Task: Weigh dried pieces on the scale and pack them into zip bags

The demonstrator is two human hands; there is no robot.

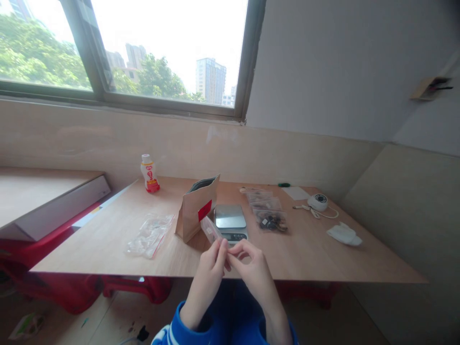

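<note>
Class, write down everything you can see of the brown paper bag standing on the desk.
The brown kraft paper bag stands upright on the light wooden tabletop, its base resting on the wood. Its mouth is open at the top, showing a dark grey, possibly foil-like lining. The matte paper has a folded side, and a red rectangular label sits on the face turned toward the viewer. It stands immediately left of the digital scale; whether they touch cannot be told.

A person's left hand (pixel 208 274) and right hand (pixel 256 278), both bare, held close together, fingers (pixel 220 254) pinched, forearms (pixel 199 306) angling inward.
</note>
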